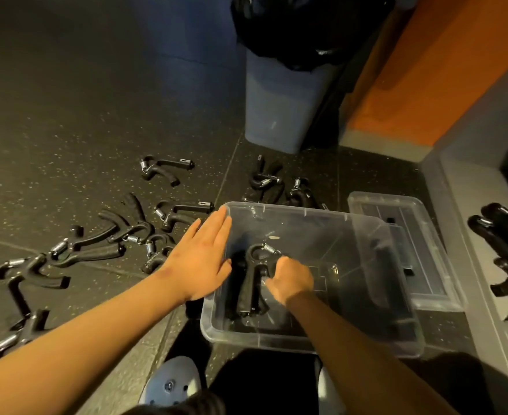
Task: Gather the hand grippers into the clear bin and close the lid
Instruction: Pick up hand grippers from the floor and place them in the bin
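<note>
Left of your left grip (205, 259), loose grippers (97, 244) lie scattered on the floor (67, 115). That grip is flat and wide by the bin (306, 345) rim; steady the bin with it. Your right grip (291, 280) holds one gripper (251, 283) inside the bin. Lay it flat before releasing. The lid (432, 265) lies to its right.

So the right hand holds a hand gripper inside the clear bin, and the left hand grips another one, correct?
Not quite. The right hand does hold a hand gripper inside the clear bin, but the left hand grips nothing. The head view shows it flat, fingers straight, by the bin's left edge.
</note>
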